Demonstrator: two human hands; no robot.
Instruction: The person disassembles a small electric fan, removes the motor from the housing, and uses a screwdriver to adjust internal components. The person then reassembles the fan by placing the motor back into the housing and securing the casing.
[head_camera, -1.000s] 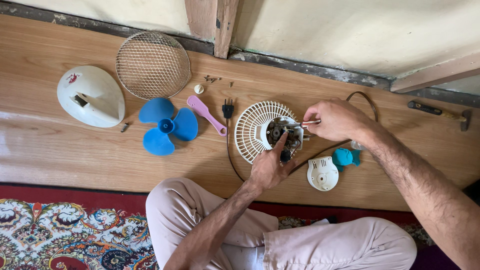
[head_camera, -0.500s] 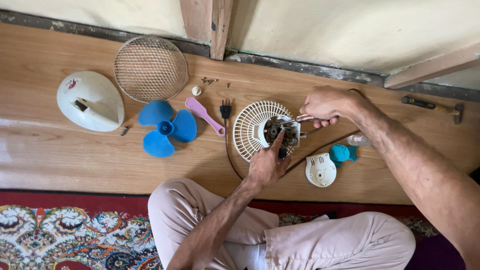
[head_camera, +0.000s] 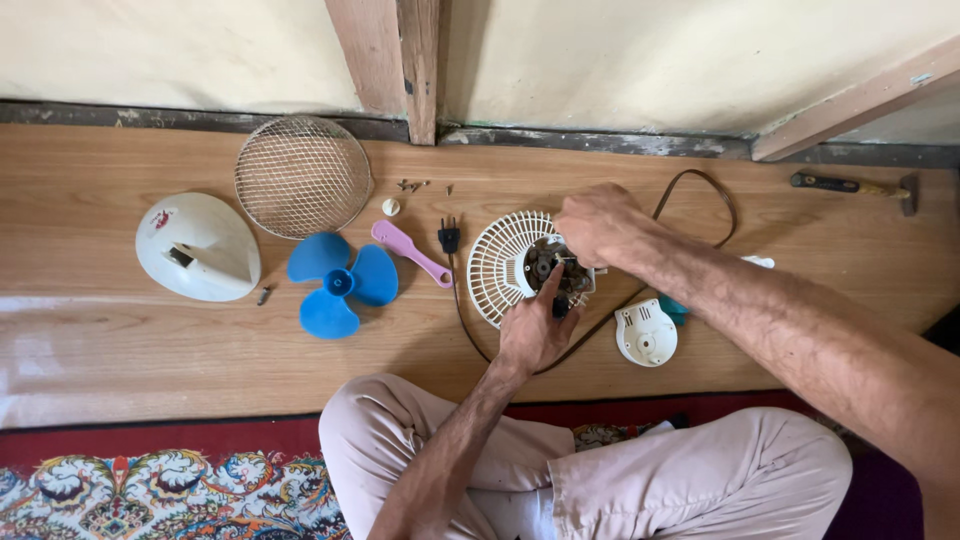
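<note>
Small fan, dismantled on the floor — front grille (head_camera: 302, 176), blue blade (head_camera: 339, 283), housing (head_camera: 197, 247) and cap (head_camera: 645, 332) already off and laid aside; motor (head_camera: 556, 270) still in rear grille (head_camera: 497, 268), left hand (head_camera: 533, 332) steadying it with fingers extended, right hand (head_camera: 597, 222) closed over its top — grip hidden.

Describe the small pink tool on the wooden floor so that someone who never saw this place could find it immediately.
Start at the round wire mesh fan guard lying by the wall on the wooden plank floor. Just right of and below it, between the blue three-bladed plastic fan blade and the black two-pin plug, lies the pink flat plastic tool. It is the only pink thing, long, narrow and slanted.
</note>
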